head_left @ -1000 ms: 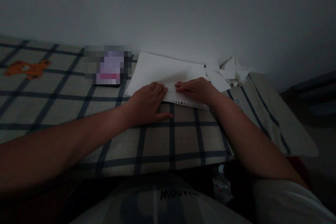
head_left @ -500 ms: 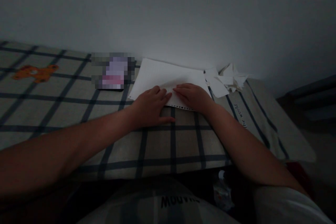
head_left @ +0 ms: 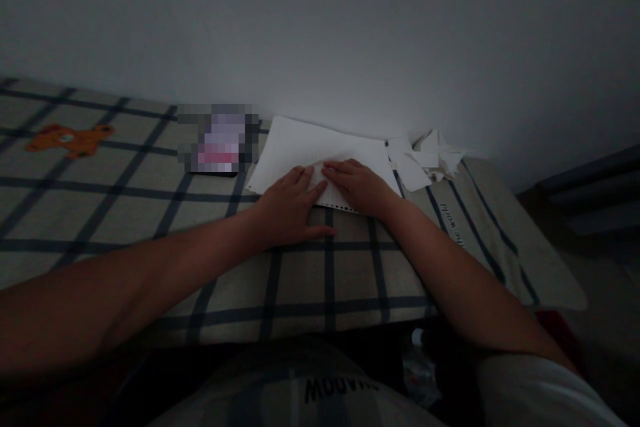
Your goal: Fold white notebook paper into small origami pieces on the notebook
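A white sheet of paper (head_left: pixel 305 147) with a punched lower edge lies on a plaid cloth surface (head_left: pixel 150 213) against the wall. My left hand (head_left: pixel 290 203) rests flat on the sheet's near edge, fingers spread, thumb on the cloth. My right hand (head_left: pixel 357 183) presses flat on the paper just to the right, its fingertips touching those of my left hand. A folded flap of the sheet lies under the fingers. Neither hand grips anything.
A blurred phone-like object (head_left: pixel 217 140) lies left of the sheet. Crumpled and cut paper scraps (head_left: pixel 430 157) pile at the right by the wall. An orange bear print (head_left: pixel 67 138) marks the cloth far left. The surface ends at the right and near edges.
My right hand has slid left along the paper until its fingertips meet my left hand. The view has shifted slightly down and right.
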### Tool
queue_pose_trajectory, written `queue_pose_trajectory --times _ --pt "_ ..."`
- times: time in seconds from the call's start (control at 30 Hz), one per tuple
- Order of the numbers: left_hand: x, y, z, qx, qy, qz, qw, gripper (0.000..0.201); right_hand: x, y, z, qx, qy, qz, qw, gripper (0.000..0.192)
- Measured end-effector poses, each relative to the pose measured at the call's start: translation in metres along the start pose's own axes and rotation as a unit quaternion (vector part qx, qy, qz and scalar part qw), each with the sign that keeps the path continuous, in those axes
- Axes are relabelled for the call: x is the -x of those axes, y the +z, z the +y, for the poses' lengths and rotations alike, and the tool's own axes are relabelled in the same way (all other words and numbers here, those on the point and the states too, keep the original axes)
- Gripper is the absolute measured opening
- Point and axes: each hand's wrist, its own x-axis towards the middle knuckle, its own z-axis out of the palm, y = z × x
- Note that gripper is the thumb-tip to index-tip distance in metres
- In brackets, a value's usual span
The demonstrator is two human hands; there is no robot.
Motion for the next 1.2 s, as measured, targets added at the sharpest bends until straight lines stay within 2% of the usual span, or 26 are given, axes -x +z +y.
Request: queue_pose_trajectory --times 0.2,0.37,0.73,0.83,1.03,1.2 --pt "-0.002 0.001 0.002 0.014 -0.015 -0.01 1.0 0.107 -0.005 -0.003 -0.004 0.04 0.01 -0.037 0.998 0.054" --pt "-0.002 0.003 0.0 0.02 -0.006 -0.006 1.0 0.109 -0.01 -0.005 -0.005 0.058 0.01 -0.039 0.998 0.055" --pt "-0.001 0.005 -0.002 0.032 0.005 0.024 0.999 0.107 -0.009 -0.004 -0.006 0.016 0.015 -0.035 0.999 0.06" --pt "-0.001 0.004 0.0 0.026 -0.005 0.016 1.0 0.106 -0.009 -0.005 -0.008 0.011 0.018 -0.036 0.999 0.059" --pt "-0.002 0.001 0.005 0.006 -0.011 -0.018 1.0 0.111 -0.012 -0.003 -0.012 0.001 0.068 -0.027 0.997 0.053" --pt "-0.002 0.001 0.006 0.013 -0.018 -0.02 1.0 0.109 -0.01 -0.004 -0.012 0.008 0.034 -0.014 0.999 0.051"
